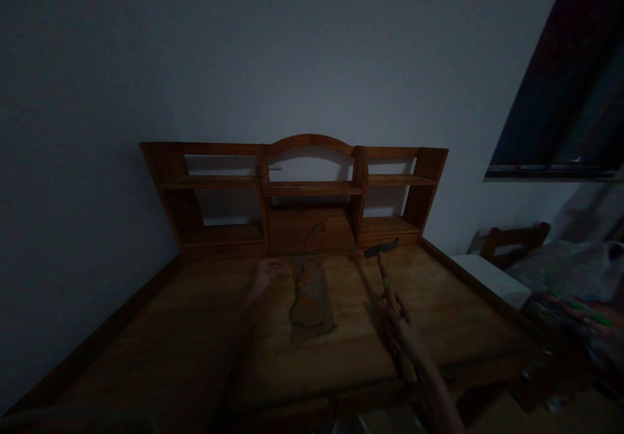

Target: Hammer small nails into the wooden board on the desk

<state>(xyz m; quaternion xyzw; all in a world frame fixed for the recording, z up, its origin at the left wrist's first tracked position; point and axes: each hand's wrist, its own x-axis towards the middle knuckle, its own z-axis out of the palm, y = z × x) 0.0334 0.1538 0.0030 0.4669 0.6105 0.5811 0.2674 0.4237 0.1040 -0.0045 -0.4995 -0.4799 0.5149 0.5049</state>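
Note:
My right hand (397,323) is wrapped around the wooden handle of a hammer (387,278), whose dark metal head is raised over the right side of the wooden desk (195,317). At the desk's middle lies a ragged, flat brown piece (312,297) with orange patches; in the dim light I cannot tell its material. Just left of its upper end is my left hand (267,273), fingertips drawn together and pointing toward it. Whatever they pinch, if anything, is too small and dark to make out.
A wooden shelf unit (312,188) stands along the desk's back edge. A thin curved strand (314,229) shows before its centre panel. To the right are a white surface (492,279), a wooden chair back (517,236) and plastic bags (550,262).

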